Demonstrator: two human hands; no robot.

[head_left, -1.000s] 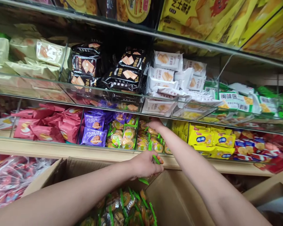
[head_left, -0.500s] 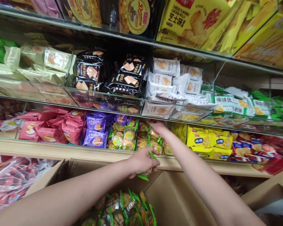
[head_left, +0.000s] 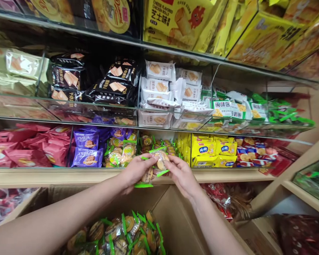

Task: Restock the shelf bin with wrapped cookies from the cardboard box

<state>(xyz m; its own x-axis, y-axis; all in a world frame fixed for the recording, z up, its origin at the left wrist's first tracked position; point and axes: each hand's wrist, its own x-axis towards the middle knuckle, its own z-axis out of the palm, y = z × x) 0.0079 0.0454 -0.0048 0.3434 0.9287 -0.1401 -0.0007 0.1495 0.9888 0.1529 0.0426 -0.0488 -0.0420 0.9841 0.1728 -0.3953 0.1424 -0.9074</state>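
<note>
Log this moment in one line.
left hand: holding clear green-edged plastic cookie packets | right hand: fingers on upper packet | below: open brown cardboard box, similar packets inside | ahead: stocked glass-fronted wooden shelves

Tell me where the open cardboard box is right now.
In the head view, the open cardboard box is at bottom centre, below the wooden shelf edge, the left hand and the right hand.

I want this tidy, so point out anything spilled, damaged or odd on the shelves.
A thin white strand hangs below the upper shelf, above the green-and-white packets; it looks odd, seemingly loose among packaged goods. No spill shows.
</note>
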